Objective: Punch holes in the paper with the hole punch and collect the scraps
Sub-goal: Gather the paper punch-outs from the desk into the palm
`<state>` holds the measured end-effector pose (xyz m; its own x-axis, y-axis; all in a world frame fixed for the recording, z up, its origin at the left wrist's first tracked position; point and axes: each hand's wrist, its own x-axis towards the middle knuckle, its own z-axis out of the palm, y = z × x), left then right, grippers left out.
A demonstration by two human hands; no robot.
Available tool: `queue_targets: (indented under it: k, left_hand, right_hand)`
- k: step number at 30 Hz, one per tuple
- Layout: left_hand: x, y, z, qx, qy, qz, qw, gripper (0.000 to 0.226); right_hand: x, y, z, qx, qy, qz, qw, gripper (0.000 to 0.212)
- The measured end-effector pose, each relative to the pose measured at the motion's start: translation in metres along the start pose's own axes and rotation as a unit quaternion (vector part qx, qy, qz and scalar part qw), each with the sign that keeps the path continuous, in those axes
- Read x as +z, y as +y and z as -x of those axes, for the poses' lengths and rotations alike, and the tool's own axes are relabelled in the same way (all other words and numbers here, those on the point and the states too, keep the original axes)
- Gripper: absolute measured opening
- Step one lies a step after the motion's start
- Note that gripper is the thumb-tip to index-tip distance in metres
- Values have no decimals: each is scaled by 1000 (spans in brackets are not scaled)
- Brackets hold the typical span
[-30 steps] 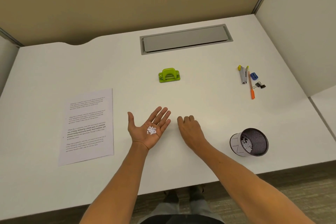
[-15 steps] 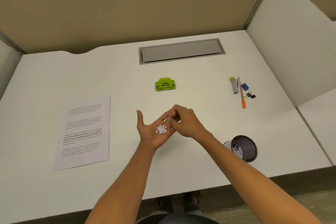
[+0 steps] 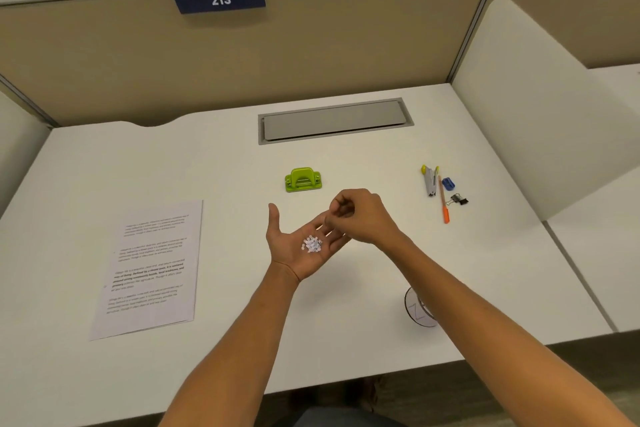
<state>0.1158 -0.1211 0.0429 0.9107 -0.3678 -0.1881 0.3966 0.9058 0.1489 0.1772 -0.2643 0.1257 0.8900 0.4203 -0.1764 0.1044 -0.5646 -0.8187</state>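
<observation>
My left hand (image 3: 289, 255) lies palm up over the middle of the white desk (image 3: 225, 166), cupping a small heap of white paper scraps (image 3: 312, 245). My right hand (image 3: 363, 217) hovers over the left hand's fingers with thumb and fingertips pinched together. Whether a scrap sits in that pinch is hidden. The green hole punch (image 3: 303, 179) stands on the desk just beyond both hands. A printed sheet of paper (image 3: 152, 267) lies flat at the left, apart from the hands.
A mesh cup (image 3: 419, 312) lies on its side at the front right, mostly hidden by my right forearm. A stapler (image 3: 430, 180), orange pen (image 3: 443, 203), blue sharpener (image 3: 448, 184) and binder clip (image 3: 459, 199) lie at the right. A grey cable hatch (image 3: 334, 121) sits at the back.
My right hand rose from the desk and came over the left hand's fingers, pinched. The left palm still holds the scraps. The view tilted up.
</observation>
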Motion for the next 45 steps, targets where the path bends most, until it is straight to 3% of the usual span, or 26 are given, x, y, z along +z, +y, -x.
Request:
queue_targets:
  k: [5,18,27,34,45]
  left_hand:
    - [14,-6,-12,18,-11,-1,1000,120]
    - [32,-43,-21,58,-4,4,998,124]
    - [51,-89,-35,9,3,-18,1000,100]
    - [70,-146,-40,-11,29,-2,1000,104]
    - [73,-188,-63,36,134,-256,957,97]
  right_hand:
    - [-27,0,2,2,-2,-107,994,4]
    - [-68,20,32,73,-15,-267,961,29]
    - [-87,30,71,125,95,-362,919,33]
    - [-108,60,119,156,196,-419,873,34]
    - [-135,98,133,175,218,-441,853,42]
